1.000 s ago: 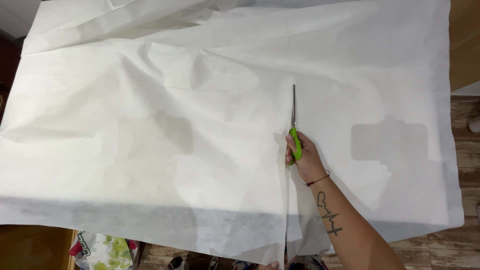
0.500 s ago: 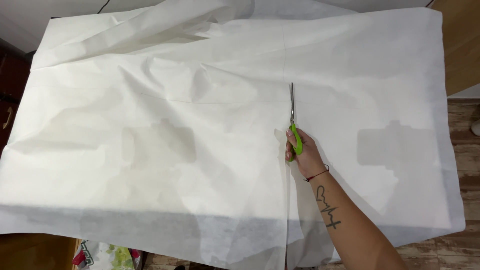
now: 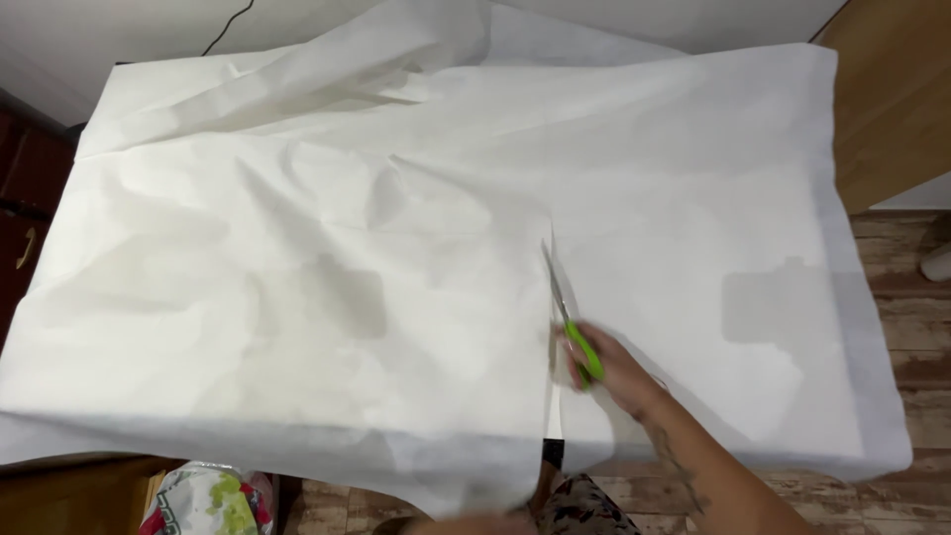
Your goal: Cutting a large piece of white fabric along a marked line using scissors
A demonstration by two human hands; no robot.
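Large white sheet [image 3: 327, 297] spread over the whole table, hanging past the near edge and the right edge, rumpled toward the far left corner. Cut already open from the near edge up to about the middle of the sheet. Right hand [image 3: 609, 369] clamped on the green handles of the scissors [image 3: 567, 317], blades pointing to the far edge and lying in the slit; whether the blades stand apart or together, cannot tell because of blur. Left hand only perhaps a blurred shape low at the near edge, so its state cannot be told.

For a clean cut, probably best to hold the blades low on the table, to push in long even strokes, and to keep the line straight toward the far edge. Probably helpful to press the left part of the sheet flat, because the folds near the far left corner may pull the line aside.

Plenty of flat sheet ahead of the blades. Wooden floor [image 3: 892, 297] to the right, a colourful bag [image 3: 203, 500] under the near left corner.
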